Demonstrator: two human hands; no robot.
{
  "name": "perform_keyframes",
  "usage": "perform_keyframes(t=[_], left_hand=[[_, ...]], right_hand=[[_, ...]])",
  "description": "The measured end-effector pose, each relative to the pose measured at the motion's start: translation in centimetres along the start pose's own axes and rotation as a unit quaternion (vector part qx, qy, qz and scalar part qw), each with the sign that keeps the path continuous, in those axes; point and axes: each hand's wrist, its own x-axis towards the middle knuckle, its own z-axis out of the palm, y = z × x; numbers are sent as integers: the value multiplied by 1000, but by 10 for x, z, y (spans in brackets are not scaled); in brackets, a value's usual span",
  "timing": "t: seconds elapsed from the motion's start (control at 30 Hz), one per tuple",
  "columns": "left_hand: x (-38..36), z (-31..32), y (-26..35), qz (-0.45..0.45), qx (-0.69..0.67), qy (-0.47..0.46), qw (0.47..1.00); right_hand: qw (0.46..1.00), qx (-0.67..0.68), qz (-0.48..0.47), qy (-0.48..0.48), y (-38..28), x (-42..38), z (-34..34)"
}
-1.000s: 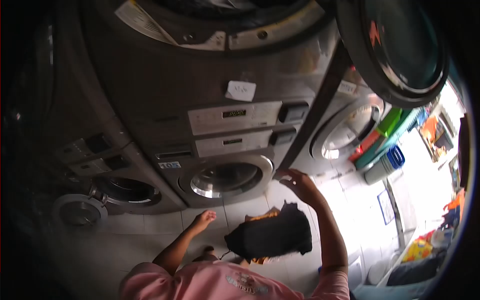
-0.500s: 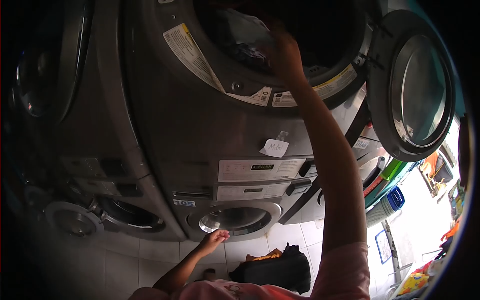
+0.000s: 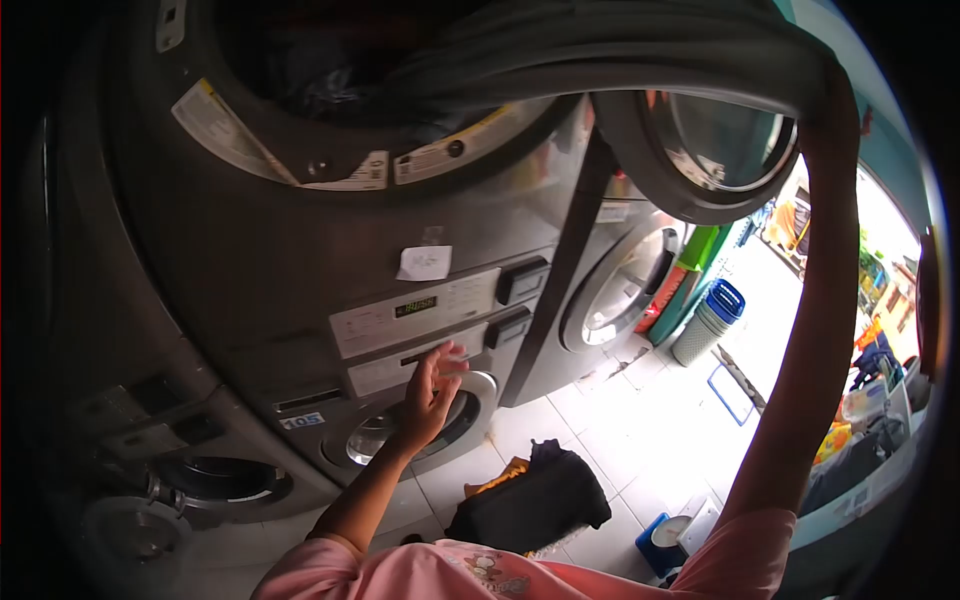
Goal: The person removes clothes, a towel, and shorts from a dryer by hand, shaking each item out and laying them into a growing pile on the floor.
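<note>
Fingers of my right hand [image 3: 832, 98] grip dark cloth [image 3: 620, 58], newly extended from the upper drum [image 3: 275, 55] across its lower rim [image 3: 335, 168], while my left hand [image 3: 430, 392] is empty, fingers loosely spread.

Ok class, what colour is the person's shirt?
The shirt is pink, seen best in the head view.

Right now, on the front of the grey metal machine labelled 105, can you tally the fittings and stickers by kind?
Pale rectangular control panels: 2
Black squarish blocks beside them: 2
White paper note: 1
Blue-and-white 105 label: 1
Total: 6
</note>
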Motion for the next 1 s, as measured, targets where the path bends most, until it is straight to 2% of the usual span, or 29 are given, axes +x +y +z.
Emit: perform_keyframes(t=[0.13, 0.23, 0.3, 0.33, 0.4, 0.43, 0.47, 0.5, 0.53, 0.57, 0.6, 0.63, 0.67, 0.7, 0.77, 0.8, 0.83, 0.87, 0.9, 0.93, 0.97, 1.0], left_hand=[[33, 49, 56, 188, 107, 58, 975], [50, 76, 95, 328, 260, 147, 896], [54, 100, 118, 432, 236, 225, 841], [52, 119, 131, 425, 211, 224, 851], [48, 156, 156, 412, 159, 224, 869], [48, 182, 157, 399, 86, 130, 904], [47, 208, 158, 370, 11, 42, 928], [46, 224, 149, 275, -51, -90, 956], [44, 241, 140, 156, -97, -195, 963], [43, 249, 134, -11, -125, -322, 938], [39, 256, 124, -25, -129, -326, 936], [34, 262, 110, -105, -144, -373, 911], [31, 265, 101, -182, -157, -415, 877], [32, 267, 96, -193, -158, -415, 875], [38, 263, 91, -146, -189, -375, 896], [47, 258, 96, -170, -188, -419, 872], [50, 256, 94, -152, -204, -395, 883], [58, 250, 91, -167, -206, -393, 881], [66, 243, 93, -182, -207, -390, 878], [68, 237, 99, -190, -206, -389, 878], [71, 231, 109, -178, -178, -317, 914], [74, 225, 118, -164, -147, -243, 945]], right_hand=[[999, -32, 15, -2, 62, -22, -75], [999, -7, 43, -20, 82, -30, -135], [988, 97, 73, -94, 68, -46, -164], [965, 181, 106, -157, 55, -59, -172], [865, 349, 174, -316, 24, -96, -169], [802, 419, 201, -376, 5, -120, -165], [773, 454, 176, -406, -6, -143, -158], [833, 379, 18, -403, -23, -153, -162], [854, 349, -27, -385, -31, -165, -164], [873, 318, -77, -363, -32, -177, -164], [867, 322, -38, -378, -29, -186, -167], [861, 326, -1, -391, -26, -192, -171], [794, 391, 194, -423, -24, -191, -182], [761, 346, 291, -465, -13, -198, -183], [792, 303, 336, -410, 13, -217, -191], [799, 282, 340, -408, 31, -225, -197], [806, 261, 344, -405, 43, -228, -201], [813, 247, 282, -445, 41, -221, -210], [808, 251, 286, -449, 39, -229, -215], [741, 260, 348, -512, 37, -241, -219], [666, 266, 404, -568, 34, -256, -221], [635, 286, 419, -582, 26, -289, -220]])
